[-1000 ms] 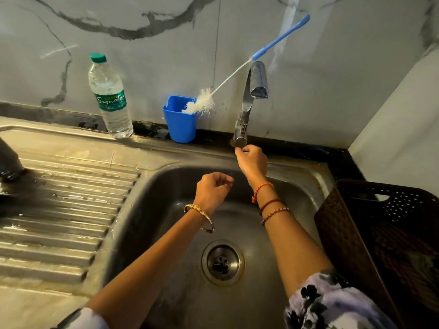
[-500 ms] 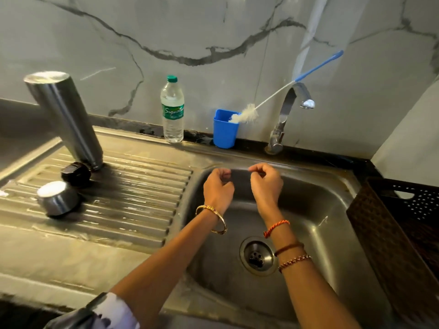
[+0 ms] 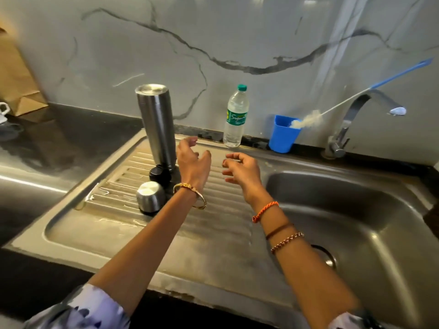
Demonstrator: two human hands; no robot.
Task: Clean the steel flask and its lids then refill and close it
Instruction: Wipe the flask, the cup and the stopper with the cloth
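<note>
Both hands hover over the ribbed drainboard (image 3: 114, 224) at mid-frame, fingers loosely spread, grasping nothing. The left hand (image 3: 193, 162) is just right of the steel flask (image 3: 158, 124), which stands upside down near the drainboard's back edge. The black inner lid (image 3: 159, 174) and steel cap (image 3: 150, 196) sit just in front of it. The right hand (image 3: 242, 173) hangs near the basin's (image 3: 370, 210) left rim.
</note>
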